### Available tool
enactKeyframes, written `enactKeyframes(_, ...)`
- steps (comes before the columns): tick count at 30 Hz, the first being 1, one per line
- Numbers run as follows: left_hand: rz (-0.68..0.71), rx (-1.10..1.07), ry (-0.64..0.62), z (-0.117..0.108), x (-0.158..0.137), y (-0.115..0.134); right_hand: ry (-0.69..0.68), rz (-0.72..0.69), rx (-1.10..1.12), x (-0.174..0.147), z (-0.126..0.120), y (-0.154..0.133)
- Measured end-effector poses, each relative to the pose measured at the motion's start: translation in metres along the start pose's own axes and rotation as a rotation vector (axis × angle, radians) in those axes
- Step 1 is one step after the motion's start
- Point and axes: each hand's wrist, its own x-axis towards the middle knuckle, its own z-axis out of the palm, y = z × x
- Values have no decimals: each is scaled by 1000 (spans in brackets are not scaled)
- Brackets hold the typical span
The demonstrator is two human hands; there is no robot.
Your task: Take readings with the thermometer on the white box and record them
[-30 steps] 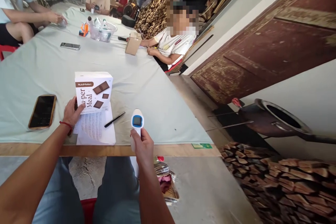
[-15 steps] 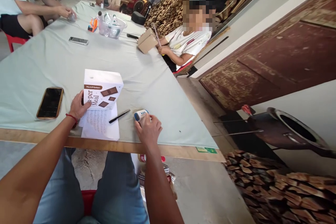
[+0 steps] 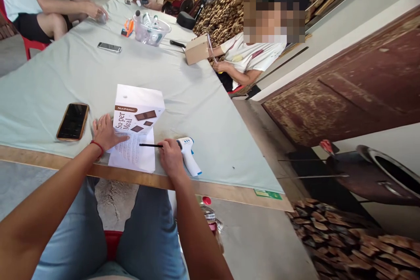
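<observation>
My left hand point(image 3: 106, 133) lies with fingers spread beside a white NutriMotion box point(image 3: 139, 109); its thumb reaches over the printed sheets of paper point(image 3: 133, 157). The box stands upright at the far end of these sheets. In my right hand point(image 3: 171, 157) is a black pen point(image 3: 151, 145), pinched at its right end and pointing left over the paper. A white and blue infrared thermometer gun point(image 3: 189, 157) lies on the table just right of that hand, its handle towards the table's front edge.
On the cloth-covered table point(image 3: 210, 131) lie a phone in a brown case point(image 3: 72, 121), a second phone point(image 3: 109, 47) and an orange item point(image 3: 127, 28). A clear basin point(image 3: 151, 37) holds bottles. One person at the right holds a cardboard box point(image 3: 197, 50); others sit farther back.
My right hand has let go of the thermometer gun, moved left and taken hold of the pen. My left hand has released the box and spread its fingers. The view has shifted slightly.
</observation>
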Motion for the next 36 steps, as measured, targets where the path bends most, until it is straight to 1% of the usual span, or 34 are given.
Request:
enactKeyframes(2, -33, 99, -65, 2, -14, 0, 176, 64, 191, -12, -4, -9)
enactKeyframes(3, -37, 130, -95, 2, -21, 0, 277, 128, 303, -18, -4, -15)
enactKeyframes(5, -29, 172, -139, 3, -34, 1, 449, 301, 549, -32, -2, -33)
enactKeyframes(6, -27, 189, -154, 3, -38, 2, 499, 378, 664, -38, -1, -42)
enactKeyframes(7, -29, 205, -167, 3, -42, 2, 507, 434, 751, -43, 0, -51)
enactKeyframes(8, -33, 219, -177, 3, -44, 3, 494, 461, 809, -48, 0, -60)
enactKeyframes(9, -35, 231, -184, 2, -46, 3, 459, 456, 843, -51, -1, -68)
enactKeyframes(13, -7, 266, -199, 2, -48, 5, 259, 309, 807, -52, -6, -92)
enactKeyframes(15, 10, 278, -206, 2, -48, 5, 211, 279, 768, -50, -6, -99)
enactKeyframes(20, 1, 306, -223, 0, -50, 9, 183, 295, 719, -52, 10, -96)
enactKeyframes(23, 1, 318, -229, 0, -51, 12, 180, 377, 731, -57, 20, -90)
enactKeyframes(26, 7, 315, -219, 1, -51, 11, 195, 439, 707, -59, 23, -88)
enactKeyframes(30, 17, 300, -209, 2, -51, 10, 190, 412, 682, -58, 21, -90)
enactKeyframes(36, 20, 296, -203, 3, -52, 11, 147, 384, 681, -57, 20, -92)
